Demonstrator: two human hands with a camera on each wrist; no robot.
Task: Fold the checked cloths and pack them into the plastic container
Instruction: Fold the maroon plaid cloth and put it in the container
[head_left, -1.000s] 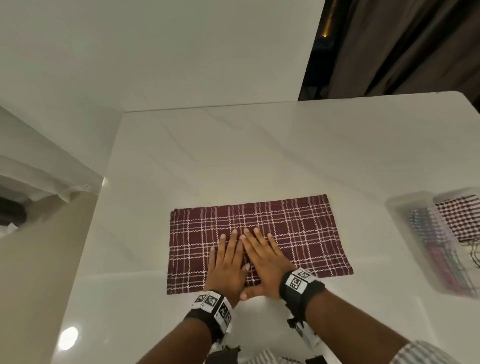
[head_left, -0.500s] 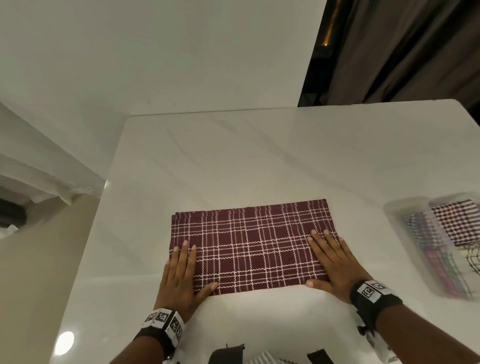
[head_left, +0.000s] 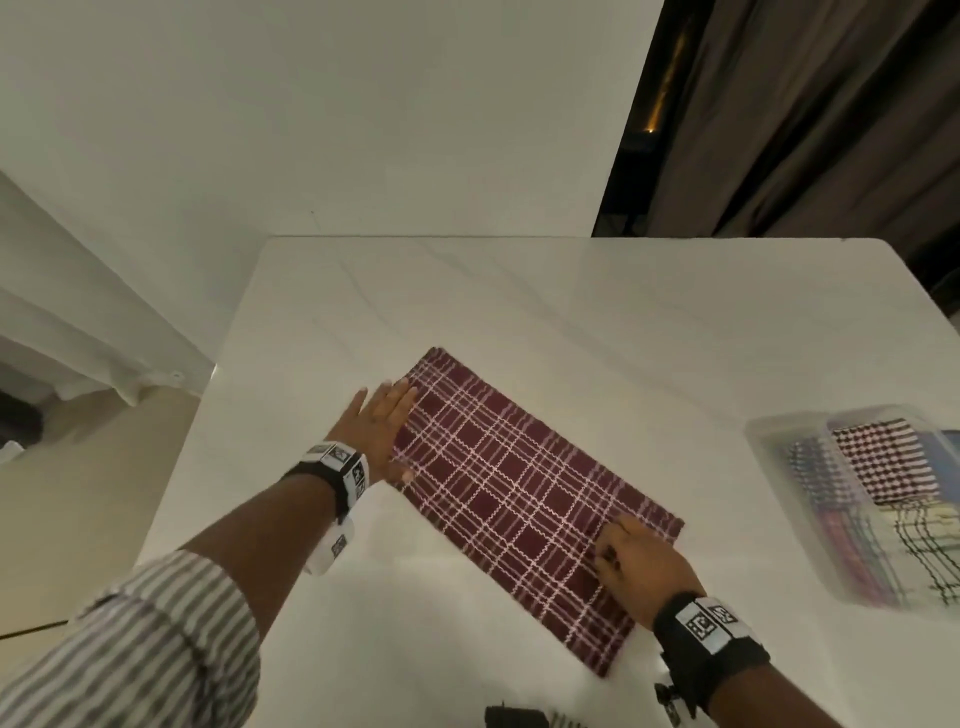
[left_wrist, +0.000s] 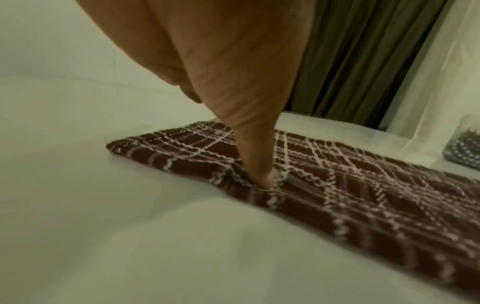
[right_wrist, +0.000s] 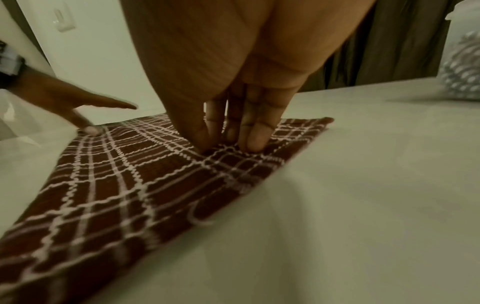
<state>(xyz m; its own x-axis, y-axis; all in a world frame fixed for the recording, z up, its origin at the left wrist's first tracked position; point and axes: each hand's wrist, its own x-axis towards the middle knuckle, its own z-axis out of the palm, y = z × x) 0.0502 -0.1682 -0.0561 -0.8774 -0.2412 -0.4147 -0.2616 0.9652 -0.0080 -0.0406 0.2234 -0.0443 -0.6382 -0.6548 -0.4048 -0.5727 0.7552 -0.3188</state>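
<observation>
A maroon checked cloth (head_left: 519, 488), folded into a long strip, lies diagonally on the white table (head_left: 571, 322). My left hand (head_left: 384, 421) lies at its far left end with the fingers straight, and its thumb (left_wrist: 259, 162) presses on the cloth (left_wrist: 363, 185) near the edge. At the near right end my right hand (head_left: 634, 561) presses its fingertips (right_wrist: 254, 139) down on the cloth (right_wrist: 130, 174). The clear plastic container (head_left: 779, 447) stands to the right and holds several folded checked cloths.
A white wall (head_left: 311, 130) runs behind the table's far edge, and a dark curtain (head_left: 805, 119) hangs at the back right. Bare table surface lies beyond the cloth and between it and the container. A striped sleeve (head_left: 156, 639) covers my left forearm.
My hands slid apart from the middle of the cloth to its two ends. The cloth has since turned from square-on to diagonal, left end away from me, right end towards me.
</observation>
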